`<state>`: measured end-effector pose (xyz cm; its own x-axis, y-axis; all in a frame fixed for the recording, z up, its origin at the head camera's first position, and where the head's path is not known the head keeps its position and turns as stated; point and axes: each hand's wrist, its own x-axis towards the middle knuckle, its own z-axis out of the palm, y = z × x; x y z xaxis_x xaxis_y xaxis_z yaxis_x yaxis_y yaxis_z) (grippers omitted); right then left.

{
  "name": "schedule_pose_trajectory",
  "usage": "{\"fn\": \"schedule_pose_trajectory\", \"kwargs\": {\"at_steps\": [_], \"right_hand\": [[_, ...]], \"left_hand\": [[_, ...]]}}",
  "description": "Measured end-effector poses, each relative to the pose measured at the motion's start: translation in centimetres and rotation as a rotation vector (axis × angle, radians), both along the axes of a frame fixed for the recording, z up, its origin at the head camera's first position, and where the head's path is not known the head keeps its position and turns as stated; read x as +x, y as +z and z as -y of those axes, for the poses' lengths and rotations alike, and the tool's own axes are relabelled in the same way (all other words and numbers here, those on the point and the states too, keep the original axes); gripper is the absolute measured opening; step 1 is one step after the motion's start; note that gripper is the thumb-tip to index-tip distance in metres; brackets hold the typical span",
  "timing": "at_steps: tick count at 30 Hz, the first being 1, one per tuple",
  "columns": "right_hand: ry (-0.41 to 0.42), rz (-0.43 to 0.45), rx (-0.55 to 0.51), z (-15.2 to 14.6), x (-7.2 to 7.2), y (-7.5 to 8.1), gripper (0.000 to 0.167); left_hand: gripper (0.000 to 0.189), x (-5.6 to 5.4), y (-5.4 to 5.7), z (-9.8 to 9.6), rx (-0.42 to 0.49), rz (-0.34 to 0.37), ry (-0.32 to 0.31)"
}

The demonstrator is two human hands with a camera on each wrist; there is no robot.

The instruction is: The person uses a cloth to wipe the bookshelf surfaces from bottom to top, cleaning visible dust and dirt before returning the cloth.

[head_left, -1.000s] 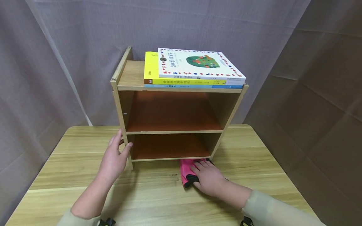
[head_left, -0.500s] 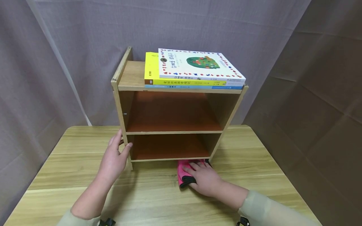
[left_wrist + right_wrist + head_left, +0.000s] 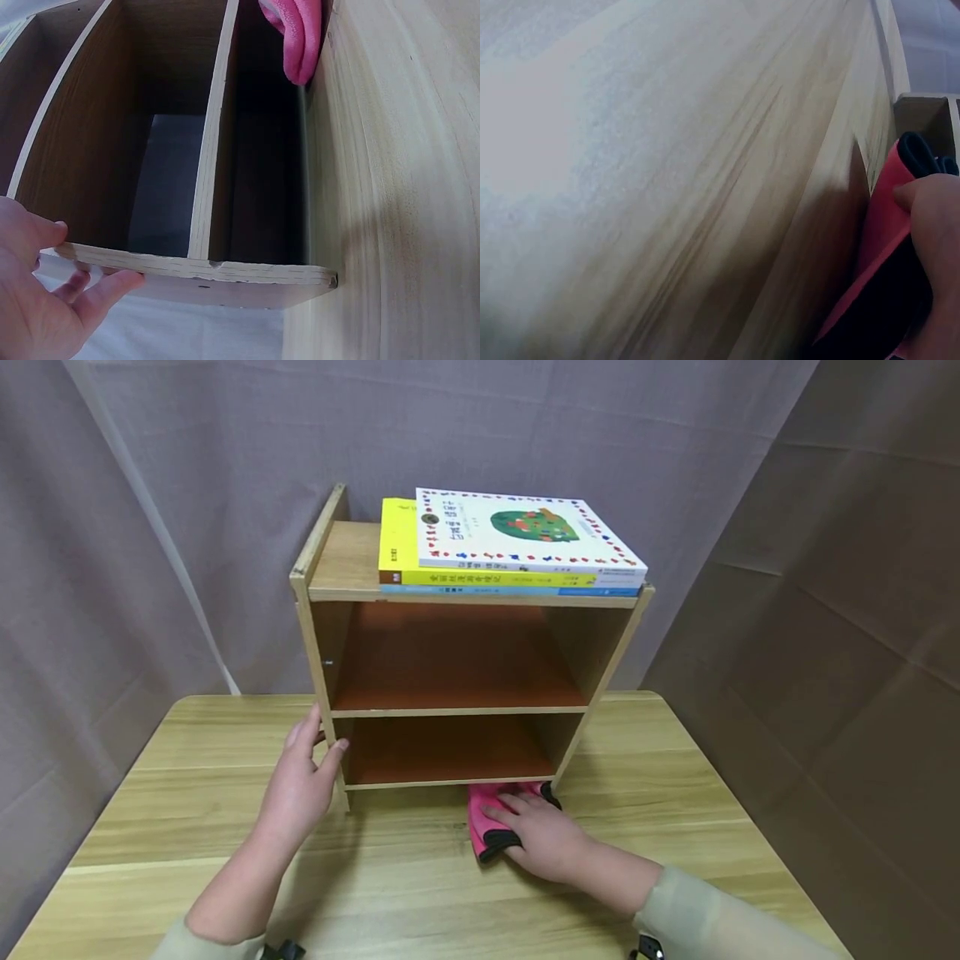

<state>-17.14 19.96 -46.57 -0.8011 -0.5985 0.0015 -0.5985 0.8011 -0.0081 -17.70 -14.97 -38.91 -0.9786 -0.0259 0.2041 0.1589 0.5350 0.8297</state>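
Note:
A small wooden shelf unit (image 3: pixel 459 712) stands on the table, with brown-red boards inside. My left hand (image 3: pixel 302 772) holds its left side panel near the bottom; in the left wrist view the thumb of the left hand (image 3: pixel 45 289) is on the inner side and the fingers are outside. Low at the right, my right hand (image 3: pixel 551 839) holds a folded pink cloth with black edging (image 3: pixel 483 818) against the tabletop. Part of the cloth (image 3: pixel 298 37) reaches into the gap beneath the lowest board. In the right wrist view, the thumb of the right hand (image 3: pixel 936 217) lies over the cloth.
On top of the shelf unit lies a stack of books (image 3: pixel 525 535), white over yellow over blue. The wooden table (image 3: pixel 180 827) has rounded far corners. Grey curtains (image 3: pixel 225 527) hang behind it and a darker curtain (image 3: pixel 840 635) at the right.
My right hand has shifted a little to the left with the pink cloth. The left hand keeps its hold on the side panel.

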Motion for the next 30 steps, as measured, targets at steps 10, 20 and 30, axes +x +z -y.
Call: {"fn": "schedule_pose_trajectory", "kwargs": {"at_steps": [10,20,30], "right_hand": [[-0.005,0.060,-0.116,-0.1,-0.5,0.2,0.050],[0.016,-0.165,-0.133,0.0,0.0,-0.4,0.046],[0.070,-0.276,-0.101,0.3,0.7,0.1,0.057]], "left_hand": [[0.067,0.0,-0.1,0.1,-0.007,-0.006,-0.001],[0.066,0.0,-0.2,0.1,-0.009,-0.003,-0.002],[0.066,0.0,-0.2,0.0,-0.010,-0.015,-0.002]]}}
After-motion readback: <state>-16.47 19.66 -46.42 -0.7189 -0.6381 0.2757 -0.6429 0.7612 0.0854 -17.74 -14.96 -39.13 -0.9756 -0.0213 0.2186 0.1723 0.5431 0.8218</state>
